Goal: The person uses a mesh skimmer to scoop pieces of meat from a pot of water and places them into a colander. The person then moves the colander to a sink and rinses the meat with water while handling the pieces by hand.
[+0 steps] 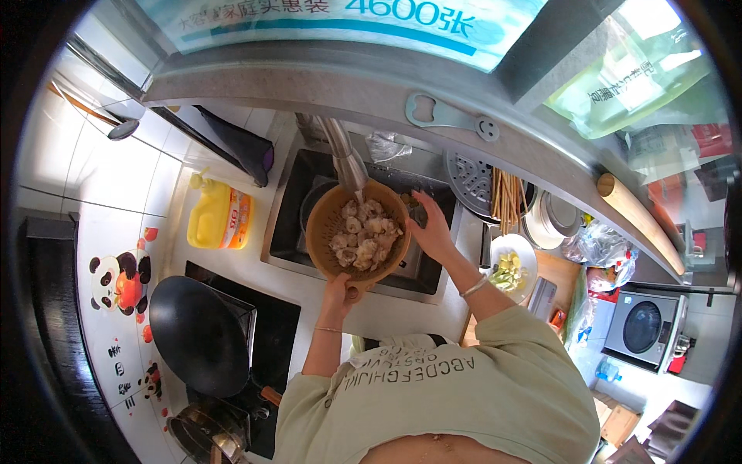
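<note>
An orange-brown colander (325, 246) full of pale meat pieces (365, 236) hangs over the steel sink (284, 224), right under the metal faucet (345, 158). My left hand (338, 291) grips the colander at its near rim from below. My right hand (430, 229) is at the colander's right rim, fingers spread and touching the edge by the meat. Both wrists wear thin bracelets.
A yellow oil bottle (220, 217) stands left of the sink. A black wok (199, 334) sits on the dark stove, a small pot (205, 433) beside it. To the right are a white plate of chopped vegetables (511, 267), chopsticks (506, 201), a perforated steel rack (468, 178) and a wooden board (558, 271).
</note>
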Available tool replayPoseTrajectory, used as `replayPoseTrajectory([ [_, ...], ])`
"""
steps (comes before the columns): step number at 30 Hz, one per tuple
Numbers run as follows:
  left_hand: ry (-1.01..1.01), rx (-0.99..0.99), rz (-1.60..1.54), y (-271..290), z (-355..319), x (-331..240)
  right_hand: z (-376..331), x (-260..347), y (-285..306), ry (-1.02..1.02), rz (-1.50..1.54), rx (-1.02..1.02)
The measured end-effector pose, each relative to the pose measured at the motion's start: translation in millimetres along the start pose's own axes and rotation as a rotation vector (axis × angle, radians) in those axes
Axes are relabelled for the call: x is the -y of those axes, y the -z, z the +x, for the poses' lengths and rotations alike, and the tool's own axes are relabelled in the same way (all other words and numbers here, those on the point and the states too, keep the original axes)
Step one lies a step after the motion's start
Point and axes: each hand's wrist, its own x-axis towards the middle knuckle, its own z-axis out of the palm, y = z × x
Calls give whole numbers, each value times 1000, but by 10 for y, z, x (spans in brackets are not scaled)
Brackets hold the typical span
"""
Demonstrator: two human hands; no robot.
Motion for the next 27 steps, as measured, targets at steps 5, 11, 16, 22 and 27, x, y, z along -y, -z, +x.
replayPoseTrajectory([
  [5,54,-23,-138,-282,-117,1,-382,59,52,-1058,1161,565],
  [11,-9,-18,48,-341,-199,-112,-538,191,-219,-929,948,552],
  [16,-53,-116,101,-548,-417,-287,-578,245,-354,-946,959,532],
  [22,-75,-146,95,-576,-519,-188,-640,315,-320,-927,940,524],
  [27,19,-114,139,-351,-383,-29,-723,159,-470,-938,959,506],
])
